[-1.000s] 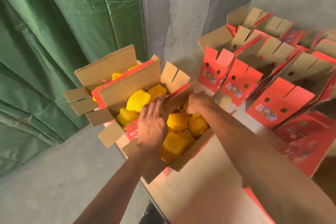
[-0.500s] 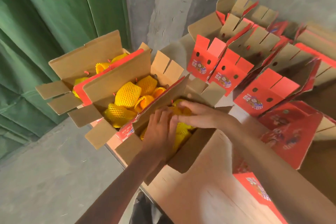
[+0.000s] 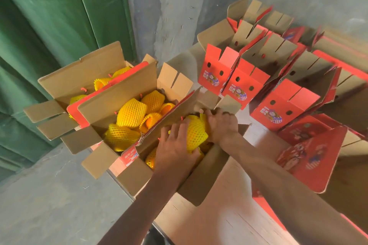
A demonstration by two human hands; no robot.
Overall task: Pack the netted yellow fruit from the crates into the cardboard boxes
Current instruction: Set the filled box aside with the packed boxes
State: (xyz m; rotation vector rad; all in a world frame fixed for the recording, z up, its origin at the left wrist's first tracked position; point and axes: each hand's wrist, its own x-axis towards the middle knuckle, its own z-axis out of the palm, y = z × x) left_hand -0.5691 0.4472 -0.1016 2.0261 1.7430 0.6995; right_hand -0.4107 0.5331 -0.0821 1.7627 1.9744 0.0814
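1. Both hands are down in the nearest cardboard box [image 3: 201,181], which stands at the left edge of the table [image 3: 229,223]. The left hand [image 3: 176,148] lies with fingers spread and only lightly bent over the top netted fruit [image 3: 196,134], pressing rather than gripping it. The right hand [image 3: 222,125] is curled at the far side of that fruit; whether it grips the net or the box's far wall cannot be told.

2. The fruit stands above the box rim on others below it. If the press is too hard, the soft flesh under the foam net may bruise; if too light, it may stay proud and stop the flaps closing.

3. The box overhangs the left edge of the table a little, above the floor [image 3: 49,205]. A downward push on its near end could tip it off and spill the load.

4. The tall flap [image 3: 171,113] between this box and the middle box [image 3: 119,97] leans over the left hand. A quick withdrawal could catch it, bend it or drag the box along.

5. The middle box is heaped with netted fruit [image 3: 131,113], and the far-left box [image 3: 79,79] also holds some. A knock to these touching boxes could roll a piece out at the table's left edge.

6. The empty red boxes [image 3: 239,83] stand crowded towards the far right corner of the table, with open flaps interlocked; pulling the next one free may upset its neighbours.
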